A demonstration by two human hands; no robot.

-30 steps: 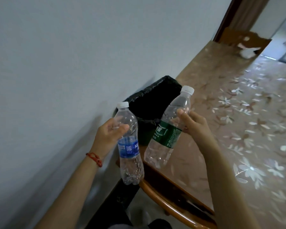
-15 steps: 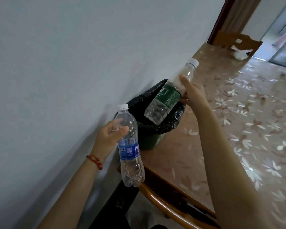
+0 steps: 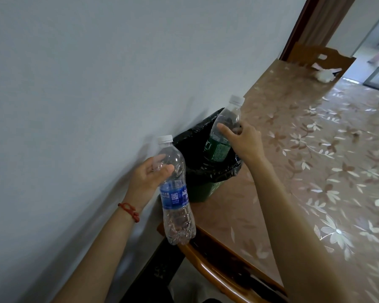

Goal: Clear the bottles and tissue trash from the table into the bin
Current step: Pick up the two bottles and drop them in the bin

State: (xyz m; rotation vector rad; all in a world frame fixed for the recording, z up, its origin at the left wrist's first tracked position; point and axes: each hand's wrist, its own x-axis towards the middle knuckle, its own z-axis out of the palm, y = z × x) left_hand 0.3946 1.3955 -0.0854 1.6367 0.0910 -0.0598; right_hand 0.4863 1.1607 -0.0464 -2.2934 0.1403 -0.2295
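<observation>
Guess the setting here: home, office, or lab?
Probably a home dining room: a long table under a floral plastic cover, a carved wooden chair back at its far end, and a small green bin with a black liner on the table beside a plain white wall.

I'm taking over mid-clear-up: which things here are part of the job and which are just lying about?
Part of the job:
- green-label bottle, right hand lowering it into the bin
- blue-label bottle, held in the left hand
- crumpled tissue at the table's far end

Just there:
- flowered tablecloth
- wooden chair beyond the table
</observation>
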